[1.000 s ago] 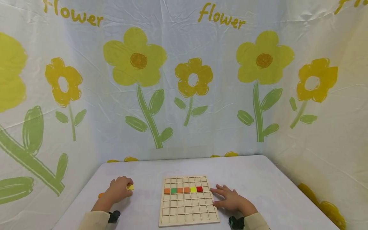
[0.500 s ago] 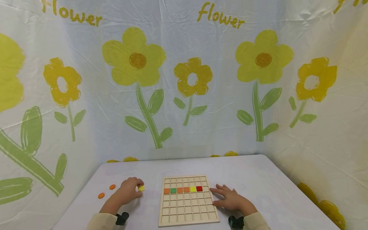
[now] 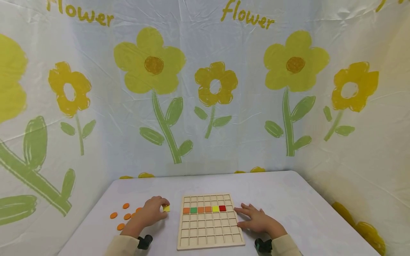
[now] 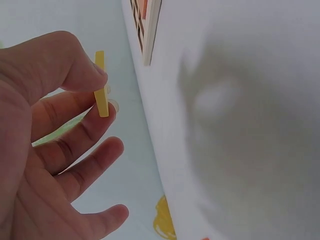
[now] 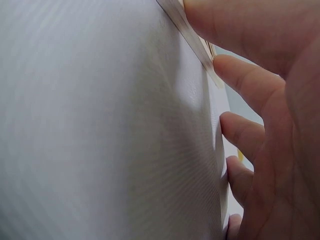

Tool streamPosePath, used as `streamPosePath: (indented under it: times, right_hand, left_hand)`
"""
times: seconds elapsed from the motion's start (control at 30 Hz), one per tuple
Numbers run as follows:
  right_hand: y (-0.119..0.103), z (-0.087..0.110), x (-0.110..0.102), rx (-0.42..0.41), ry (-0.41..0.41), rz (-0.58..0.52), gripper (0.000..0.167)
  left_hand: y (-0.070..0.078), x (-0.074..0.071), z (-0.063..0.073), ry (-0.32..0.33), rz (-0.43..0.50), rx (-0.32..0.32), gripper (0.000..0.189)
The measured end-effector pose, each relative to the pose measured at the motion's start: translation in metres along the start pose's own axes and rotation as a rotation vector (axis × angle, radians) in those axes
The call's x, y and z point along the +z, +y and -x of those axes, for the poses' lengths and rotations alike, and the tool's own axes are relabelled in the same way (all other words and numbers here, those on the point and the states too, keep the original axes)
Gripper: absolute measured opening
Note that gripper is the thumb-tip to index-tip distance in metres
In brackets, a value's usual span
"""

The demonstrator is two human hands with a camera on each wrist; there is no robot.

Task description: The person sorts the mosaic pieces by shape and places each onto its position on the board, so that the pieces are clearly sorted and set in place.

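Observation:
My left hand pinches a thin yellow square tile between thumb and fingertips, held above the table just left of the wooden grid board. One row of the board, near its far end, carries several coloured tiles: orange, green, orange, orange, a yellow tile and a red tile. At the board's right edge lies my right hand, fingers spread and fairly straight. In the right wrist view its thumb and index fingertip touch the board's side.
Several orange round discs lie on the table to the left, such as an orange disc near my left forearm. The white table ends at a flower-printed curtain at the back and sides.
My left hand has moved right toward the board with the yellow tile, uncovering more orange discs behind it. The right hand and the board have stayed in place.

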State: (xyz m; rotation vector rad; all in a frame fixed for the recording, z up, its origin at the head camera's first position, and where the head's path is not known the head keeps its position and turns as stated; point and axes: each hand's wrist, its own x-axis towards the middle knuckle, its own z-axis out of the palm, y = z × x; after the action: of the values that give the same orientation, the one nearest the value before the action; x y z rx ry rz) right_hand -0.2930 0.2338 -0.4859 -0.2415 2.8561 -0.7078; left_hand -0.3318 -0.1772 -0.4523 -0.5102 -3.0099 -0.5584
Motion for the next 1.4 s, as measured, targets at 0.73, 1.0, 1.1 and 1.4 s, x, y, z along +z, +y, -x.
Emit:
streamPosePath:
  times: [0.73, 1.0, 1.1, 1.4]
  right_hand:
    - [0.001, -0.002, 0.001, 0.004, 0.009, -0.004, 0.067]
    - [-0.001, 0.000, 0.001, -0.010, 0.001, -0.018, 0.066]
    - [0.000, -0.001, 0.002, -0.013, 0.007, -0.014, 0.066]
    - [0.001, -0.001, 0.002, -0.004, 0.008, -0.013, 0.066]
  left_hand:
    - [0.030, 0.026, -0.020, -0.020, 0.053, 0.097, 0.030]
    - [0.042, 0.031, -0.022, -0.043, 0.071, 0.106, 0.033]
    - [0.046, 0.032, -0.022, -0.040, 0.065, 0.125, 0.034]
    - [0.055, 0.038, -0.027, -0.032, 0.034, 0.168, 0.030]
